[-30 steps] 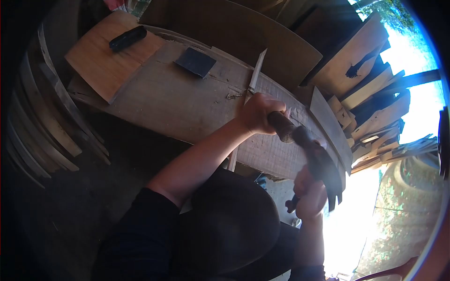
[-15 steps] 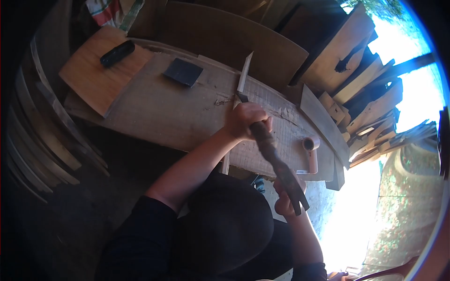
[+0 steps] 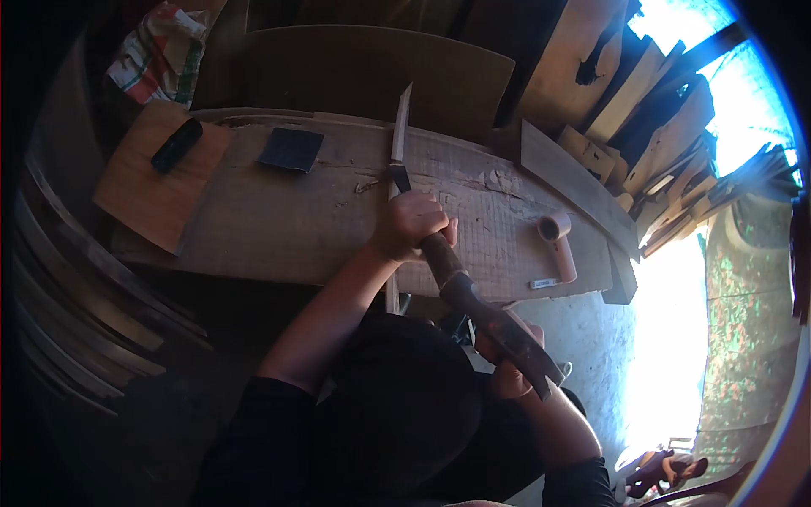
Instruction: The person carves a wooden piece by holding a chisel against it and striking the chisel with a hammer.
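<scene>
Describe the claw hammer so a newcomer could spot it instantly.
Find the long wooden work surface spanning the view. Over it, the left-hand grip holds a chisel whose handle slants down and right. Beyond that handle, at the right-hand grip, is the claw hammer, set apart from the chisel by its forked, dark lower end.

No text is legible, marks on the white piece included

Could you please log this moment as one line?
left hand: grips brown-handled metal chisel | right hand: grips dark metal claw hammer | chisel blade: at pale wooden strip
</scene>
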`<state>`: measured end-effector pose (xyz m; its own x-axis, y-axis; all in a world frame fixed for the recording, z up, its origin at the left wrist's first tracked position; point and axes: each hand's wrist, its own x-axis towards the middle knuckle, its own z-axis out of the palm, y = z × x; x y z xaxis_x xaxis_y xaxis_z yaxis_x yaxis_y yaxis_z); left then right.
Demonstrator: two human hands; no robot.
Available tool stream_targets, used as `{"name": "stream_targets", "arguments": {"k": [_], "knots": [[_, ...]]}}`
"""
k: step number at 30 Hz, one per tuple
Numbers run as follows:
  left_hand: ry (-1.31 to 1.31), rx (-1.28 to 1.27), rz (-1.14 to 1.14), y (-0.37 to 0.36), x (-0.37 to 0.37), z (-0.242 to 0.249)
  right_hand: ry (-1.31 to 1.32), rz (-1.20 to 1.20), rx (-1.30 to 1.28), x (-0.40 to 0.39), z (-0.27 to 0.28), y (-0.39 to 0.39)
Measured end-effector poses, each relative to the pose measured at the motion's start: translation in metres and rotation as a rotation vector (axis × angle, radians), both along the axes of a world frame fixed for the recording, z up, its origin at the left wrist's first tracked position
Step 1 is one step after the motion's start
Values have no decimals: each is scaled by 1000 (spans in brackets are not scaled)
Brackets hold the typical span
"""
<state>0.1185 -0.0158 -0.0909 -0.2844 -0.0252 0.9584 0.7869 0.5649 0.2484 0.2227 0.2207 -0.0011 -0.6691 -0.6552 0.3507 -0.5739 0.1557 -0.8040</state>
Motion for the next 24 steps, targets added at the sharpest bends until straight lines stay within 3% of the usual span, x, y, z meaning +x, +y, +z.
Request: {"name": "stream_targets", "arguments": {"k": [6, 9, 10, 12, 13, 15, 18, 24], "knots": [[-65, 158, -2, -12, 1, 15, -147, -48, 94, -6, 18, -15], [-263, 238, -25, -21, -3, 31, -10, 51, 204, -15, 39, -19], [-287, 229, -39, -20, 0, 30, 152, 33, 241, -14, 53, -27], [-217, 286, -142, -22, -1, 34, 326, 24, 268, -10, 72, -33], [-217, 282, -119, -21, -2, 32, 248, -17, 254, -8, 78, -31], [-100, 156, -64, -16, -1, 22, 165, 12, 238, -9, 71, -33], [-53, 209, 50, -13, -7, 19, 178, 4, 272, -18, 52, -29], [-11, 367, -13, -20, -4, 8, 306, -41, 352, -24, 25, -13]]}}
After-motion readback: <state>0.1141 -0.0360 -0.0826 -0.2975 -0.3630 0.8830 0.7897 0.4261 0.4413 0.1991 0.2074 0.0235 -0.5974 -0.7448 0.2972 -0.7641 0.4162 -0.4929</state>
